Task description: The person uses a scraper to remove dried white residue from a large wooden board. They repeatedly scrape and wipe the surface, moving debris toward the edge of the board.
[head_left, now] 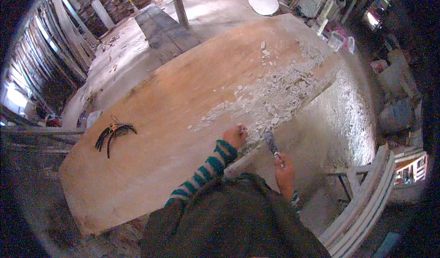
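Note:
My right hand [285, 168] is closed round the handle of a scraper-like tool [270, 142] with a dark grey, narrow end. Its tip points away from me, at the edge of a heap of pale, flaky chunks [286, 91]. My left hand [235, 136], in a green striped sleeve, rests with curled fingers at the near end of that heap. What it holds, if anything, is too small to make out. Beneath the heap lies a large brownish board [169, 107], dusty along its right side.
A bundle of black strips with an orange part [113, 129] lies on the board's left. Beyond the board are a dark plank [160, 27], a wooden post [178, 6] and a white round disc [263, 3]. Long boards [366, 207] are stacked at the lower right.

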`<state>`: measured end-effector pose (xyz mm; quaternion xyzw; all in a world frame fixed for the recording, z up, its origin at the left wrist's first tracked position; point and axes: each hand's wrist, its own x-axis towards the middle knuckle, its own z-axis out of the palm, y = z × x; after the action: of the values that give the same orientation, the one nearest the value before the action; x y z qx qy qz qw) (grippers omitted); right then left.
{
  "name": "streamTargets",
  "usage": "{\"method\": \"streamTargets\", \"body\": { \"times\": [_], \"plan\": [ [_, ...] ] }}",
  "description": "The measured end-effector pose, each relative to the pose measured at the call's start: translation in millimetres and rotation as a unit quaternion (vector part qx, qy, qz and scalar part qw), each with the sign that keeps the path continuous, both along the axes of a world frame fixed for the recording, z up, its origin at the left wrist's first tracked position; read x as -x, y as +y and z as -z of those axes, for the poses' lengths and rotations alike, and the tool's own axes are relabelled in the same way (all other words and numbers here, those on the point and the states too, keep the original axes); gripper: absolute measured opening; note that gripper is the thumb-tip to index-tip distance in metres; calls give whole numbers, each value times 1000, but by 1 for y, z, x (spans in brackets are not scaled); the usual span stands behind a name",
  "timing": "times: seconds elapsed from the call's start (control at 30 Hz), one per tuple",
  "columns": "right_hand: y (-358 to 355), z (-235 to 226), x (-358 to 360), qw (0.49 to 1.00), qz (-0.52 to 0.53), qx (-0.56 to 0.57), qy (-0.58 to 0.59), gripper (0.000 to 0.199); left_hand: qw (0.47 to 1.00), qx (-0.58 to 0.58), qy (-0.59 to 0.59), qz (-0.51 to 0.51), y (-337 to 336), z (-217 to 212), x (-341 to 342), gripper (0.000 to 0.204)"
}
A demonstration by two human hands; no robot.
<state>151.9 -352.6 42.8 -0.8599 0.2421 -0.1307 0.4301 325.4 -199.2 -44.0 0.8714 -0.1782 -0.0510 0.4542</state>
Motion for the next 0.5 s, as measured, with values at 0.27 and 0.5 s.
{"method": "streamTargets", "body": {
  "times": [0.27, 0.5],
  "plan": [
    [-91, -7, -28, 996, -85, 10, -1, 24, 952, 289, 87, -53, -30, -41, -11, 17],
    [-105, 3, -53, 956, -277, 14, 96, 36, 949, 116, 41, -291, 130, -46, 88, 18]
  ]
}}
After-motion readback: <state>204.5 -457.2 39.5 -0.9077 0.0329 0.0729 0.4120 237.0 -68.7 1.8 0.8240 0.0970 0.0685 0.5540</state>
